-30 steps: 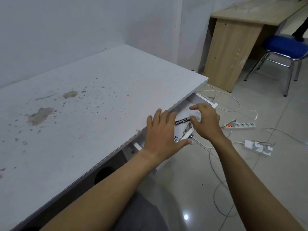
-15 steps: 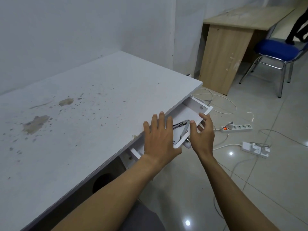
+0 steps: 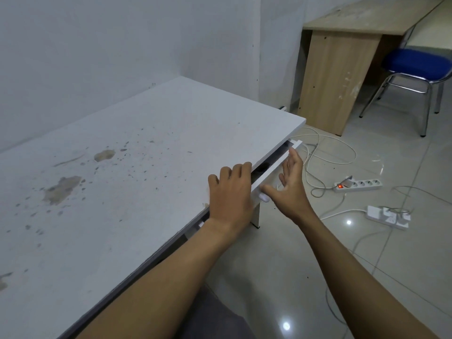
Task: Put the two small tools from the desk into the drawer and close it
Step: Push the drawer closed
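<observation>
Drawer (image 3: 274, 176) pushed most of the way in since half a second ago; then it stood well out with the two metal tools showing, now only a narrow dark slot remains under the desk (image 3: 146, 155) edge. Tools no longer visible, presumably inside.

Nearest: left hand (image 3: 230, 192), flat and spread, palm down on the desk lip, fingertips over the slot, holding nothing. Just beyond it, right hand (image 3: 289, 184), open, fingers extended, palm against the white drawer front, thumb beside the small white knob (image 3: 264, 197); pressing, not gripping.

Drawer front runs long along the desk edge, far end slightly further out. Remaining travel is straight in under the top, away from the right palm. Left fingertips risk a pinch.

Farther: white power strip (image 3: 358, 186), switch lit red, cables, blue chair (image 3: 415, 66). No readable writing anywhere.
</observation>
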